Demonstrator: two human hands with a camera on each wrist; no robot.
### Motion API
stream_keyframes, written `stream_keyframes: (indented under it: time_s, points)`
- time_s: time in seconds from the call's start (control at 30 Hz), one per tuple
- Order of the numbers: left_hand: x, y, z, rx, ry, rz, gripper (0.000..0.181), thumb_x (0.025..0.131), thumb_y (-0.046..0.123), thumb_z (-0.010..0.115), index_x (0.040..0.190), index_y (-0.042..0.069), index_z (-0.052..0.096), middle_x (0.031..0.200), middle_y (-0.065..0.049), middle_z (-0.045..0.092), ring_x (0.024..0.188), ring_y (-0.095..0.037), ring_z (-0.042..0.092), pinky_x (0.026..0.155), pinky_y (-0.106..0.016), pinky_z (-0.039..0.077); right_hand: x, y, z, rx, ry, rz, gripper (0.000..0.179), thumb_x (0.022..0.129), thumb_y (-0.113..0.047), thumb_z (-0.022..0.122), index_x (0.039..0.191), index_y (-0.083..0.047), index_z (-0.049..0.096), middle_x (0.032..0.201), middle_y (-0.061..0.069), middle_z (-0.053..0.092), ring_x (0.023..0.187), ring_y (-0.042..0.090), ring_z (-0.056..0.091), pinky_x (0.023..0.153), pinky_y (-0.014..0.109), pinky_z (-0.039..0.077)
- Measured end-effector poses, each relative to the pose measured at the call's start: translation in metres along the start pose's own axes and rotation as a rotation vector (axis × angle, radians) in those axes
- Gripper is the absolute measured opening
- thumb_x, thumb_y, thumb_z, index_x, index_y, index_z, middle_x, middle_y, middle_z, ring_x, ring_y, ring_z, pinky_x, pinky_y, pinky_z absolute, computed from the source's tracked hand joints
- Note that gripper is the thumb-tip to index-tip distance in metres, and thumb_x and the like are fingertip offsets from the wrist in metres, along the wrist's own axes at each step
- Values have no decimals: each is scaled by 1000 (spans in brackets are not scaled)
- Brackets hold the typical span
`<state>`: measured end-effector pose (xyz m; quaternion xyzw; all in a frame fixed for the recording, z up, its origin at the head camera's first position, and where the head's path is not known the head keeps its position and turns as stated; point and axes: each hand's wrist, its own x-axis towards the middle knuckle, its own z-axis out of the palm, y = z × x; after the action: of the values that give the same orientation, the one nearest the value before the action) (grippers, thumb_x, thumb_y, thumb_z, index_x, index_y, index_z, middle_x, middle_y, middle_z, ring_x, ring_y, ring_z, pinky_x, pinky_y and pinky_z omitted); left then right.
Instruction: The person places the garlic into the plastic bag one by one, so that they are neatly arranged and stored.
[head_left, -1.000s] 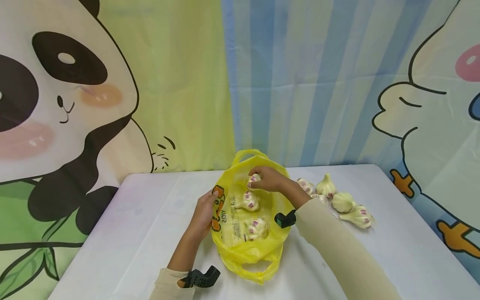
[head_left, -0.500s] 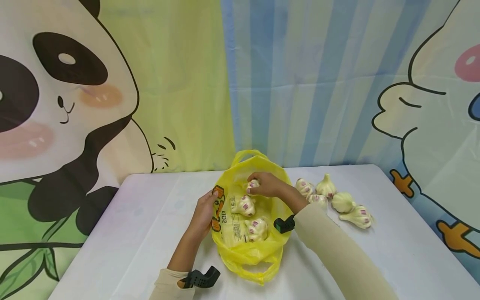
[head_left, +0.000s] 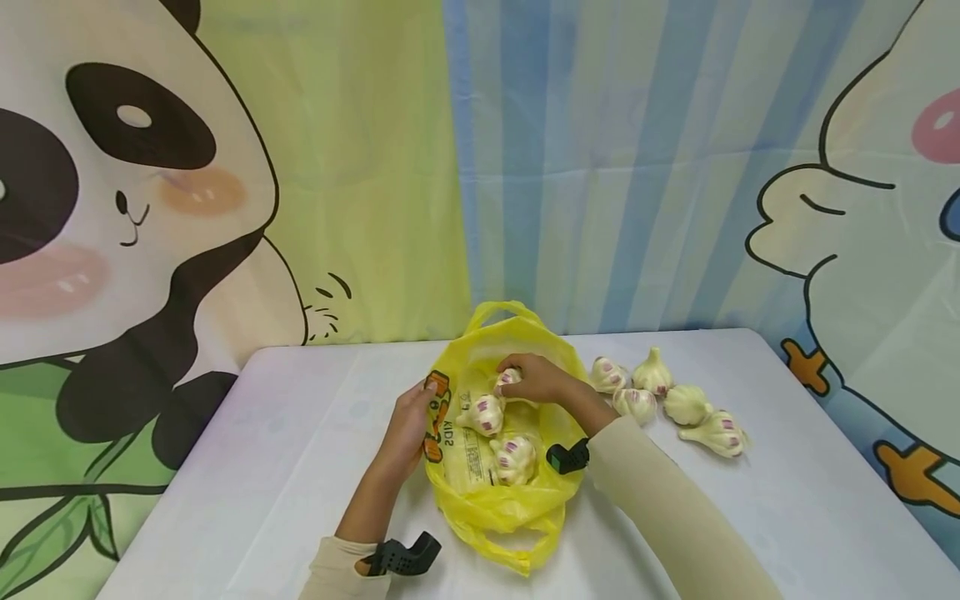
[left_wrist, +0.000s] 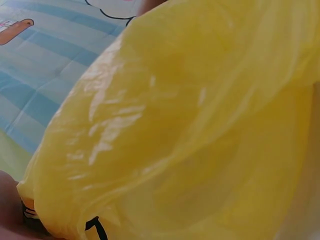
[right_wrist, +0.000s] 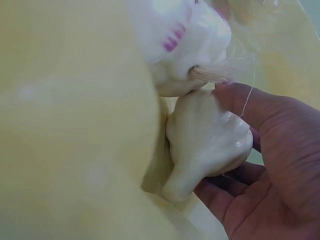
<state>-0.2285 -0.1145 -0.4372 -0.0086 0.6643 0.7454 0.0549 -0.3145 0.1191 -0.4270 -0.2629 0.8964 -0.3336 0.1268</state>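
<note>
A yellow plastic bag (head_left: 495, 502) lies with its mouth spread wide in the head view. My left hand (head_left: 406, 423) grips its left edge beside the orange cartoon print. Inside the mouth, my right hand (head_left: 542, 379) holds a garlic bulb (head_left: 507, 380) between thumb and fingers. The right wrist view shows this bulb (right_wrist: 207, 137) with its neck pointing down and left, up against another bulb (right_wrist: 192, 47). Two more garlic bulbs, one in the middle (head_left: 483, 415) and one lower (head_left: 514, 460), rest in the bag. Yellow film (left_wrist: 165, 125) fills most of the left wrist view.
Several garlic bulbs lie grouped right of the bag, among them an upright one (head_left: 653, 372) and one on its side (head_left: 717, 434). The white table (head_left: 315, 450) ends at a back edge against a cartoon-printed curtain (head_left: 585, 167). The bag's loop handle (head_left: 517, 546) hangs toward me.
My right hand has moved slightly lower in the bag with its bulb. The middle bulb has shifted left and a little toward me. My left hand has stayed in place.
</note>
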Motion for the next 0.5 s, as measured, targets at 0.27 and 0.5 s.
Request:
stream_keyframes:
  time_s: [0.27,0.5]
  points:
    - [0,0,-1,0,-4,-9,45,106,34,39,136,4,52,109,-23,58,95,-32,61,86,-48,49,4,2,0,-34,11,-44,46,95,-26,65,130,2,57,131,17,56,122,35,50,98,46,44]
    - [-1,1,-1,-1,-6,-6,44,106,33,40,136,4,53,108,-22,58,95,-32,60,85,-46,49,-2,-4,-8,15,74,-41,46,94,-23,66,132,0,57,134,17,53,122,40,50,96,48,45]
